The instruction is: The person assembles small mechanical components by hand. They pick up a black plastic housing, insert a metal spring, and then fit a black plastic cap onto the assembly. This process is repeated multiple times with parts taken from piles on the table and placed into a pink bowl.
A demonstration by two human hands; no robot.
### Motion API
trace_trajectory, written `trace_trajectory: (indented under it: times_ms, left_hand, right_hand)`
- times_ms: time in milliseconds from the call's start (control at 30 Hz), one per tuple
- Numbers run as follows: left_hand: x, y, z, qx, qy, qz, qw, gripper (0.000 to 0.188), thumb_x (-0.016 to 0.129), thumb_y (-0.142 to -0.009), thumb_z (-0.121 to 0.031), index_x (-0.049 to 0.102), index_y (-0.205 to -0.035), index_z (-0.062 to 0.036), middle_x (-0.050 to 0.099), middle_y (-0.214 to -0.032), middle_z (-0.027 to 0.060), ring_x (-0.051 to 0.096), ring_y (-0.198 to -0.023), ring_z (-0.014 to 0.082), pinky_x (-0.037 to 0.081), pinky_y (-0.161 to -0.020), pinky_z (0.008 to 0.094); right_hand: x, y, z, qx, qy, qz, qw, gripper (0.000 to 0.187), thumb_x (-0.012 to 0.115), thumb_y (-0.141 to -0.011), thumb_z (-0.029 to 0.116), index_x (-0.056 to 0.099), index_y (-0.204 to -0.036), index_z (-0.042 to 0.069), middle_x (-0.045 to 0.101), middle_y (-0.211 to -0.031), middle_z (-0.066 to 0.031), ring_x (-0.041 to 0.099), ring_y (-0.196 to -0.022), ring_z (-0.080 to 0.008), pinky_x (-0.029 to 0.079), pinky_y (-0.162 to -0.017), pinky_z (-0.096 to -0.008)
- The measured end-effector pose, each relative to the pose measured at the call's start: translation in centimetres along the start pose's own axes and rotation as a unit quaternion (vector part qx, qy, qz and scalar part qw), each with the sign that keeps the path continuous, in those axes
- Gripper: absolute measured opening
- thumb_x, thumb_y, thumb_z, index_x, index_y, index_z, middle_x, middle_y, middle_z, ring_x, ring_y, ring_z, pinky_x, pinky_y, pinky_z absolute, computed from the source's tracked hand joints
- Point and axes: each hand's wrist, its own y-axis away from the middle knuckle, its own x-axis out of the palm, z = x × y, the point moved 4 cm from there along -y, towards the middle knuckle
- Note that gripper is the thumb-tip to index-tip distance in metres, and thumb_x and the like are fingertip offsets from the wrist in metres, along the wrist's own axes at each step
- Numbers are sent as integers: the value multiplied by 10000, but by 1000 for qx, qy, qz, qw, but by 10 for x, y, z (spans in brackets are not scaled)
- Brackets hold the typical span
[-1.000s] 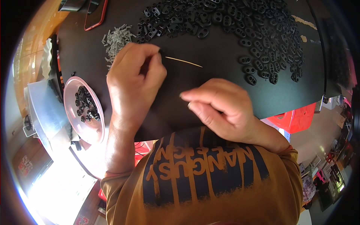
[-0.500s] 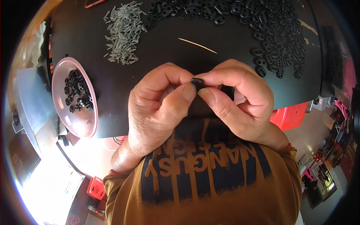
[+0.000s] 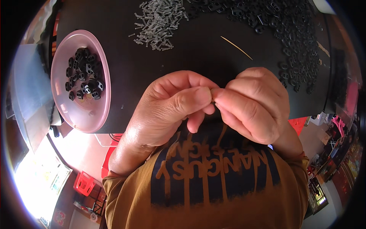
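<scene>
Above the table's near edge, my left hand and my right hand meet fingertip to fingertip. Both are closed in a pinch around a small black cord lock part, which the fingers now hide almost wholly. My left thumb lies along the top of its grip, and its lower fingers curl beneath. The right index finger and thumb press in from the other side. Beyond the hands lie a heap of small metal springs, a thin wooden toothpick and a wide spread of black two-hole cord lock parts.
At the left of the dark table stands a pink translucent bowl with several black cord locks inside. A red stool is on the floor at the lower left. Something red shows beyond the table's right front edge.
My view has turned leftward, so the table things sit further right. My fingers have closed over the cord lock part, which showed between them before. The right hand has rolled over, knuckles up.
</scene>
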Motion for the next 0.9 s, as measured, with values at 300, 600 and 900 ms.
trace_trajectory:
  times_ms: [300, 600, 900]
  left_hand:
    - [-21, 17, -14, 237, -221, -158, 933, 180, 580, -787, -80, 505, -927, 6, 556, -745, 90, 436, -489, 84, 366, -493, 193]
    - [-25, 21, -16, 289, -316, -86, 900, 151, 562, -766, 46, 530, -909, 7, 515, -781, 47, 456, -611, 49, 366, -544, 166]
    - [-26, 19, -17, 294, -370, -55, 879, 132, 531, -778, 16, 493, -901, -13, 513, -833, 117, 483, -560, 77, 410, -526, 172]
  right_hand:
    - [20, -11, -25, 72, 26, 108, 991, 412, 663, -574, -32, 588, -976, 8, 555, -777, -83, 538, -635, -213, 434, -540, -287]
    - [46, -23, -36, 67, 156, 213, 962, 420, 646, -604, 24, 590, -1019, 57, 481, -804, -41, 487, -682, -194, 423, -605, -298]
    - [28, -12, -43, 64, 129, 148, 978, 324, 684, -574, -14, 615, -887, 25, 514, -770, -53, 507, -640, -202, 412, -542, -283]
